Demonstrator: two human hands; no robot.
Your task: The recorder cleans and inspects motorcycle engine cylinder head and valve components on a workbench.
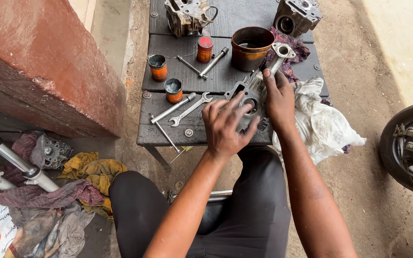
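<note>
Left hand (225, 125) lies with fingers spread over a grey metal engine part (247, 102) at the near right edge of the dark tabletop (168, 136), steadying it. Right hand (279, 98) is closed around a small brush (259, 85) whose bristles rest on the far side of the part. Judging by this, cleaning goes best with the left palm pressing the part flat so it cannot rock while the brush works into the bore and recesses with short strokes. Left of the part lie a spanner (190, 108) and a socket wrench (174, 108); a brown bowl (251, 47) stands farther off, and a white rag (319, 122) hangs at the right
</note>
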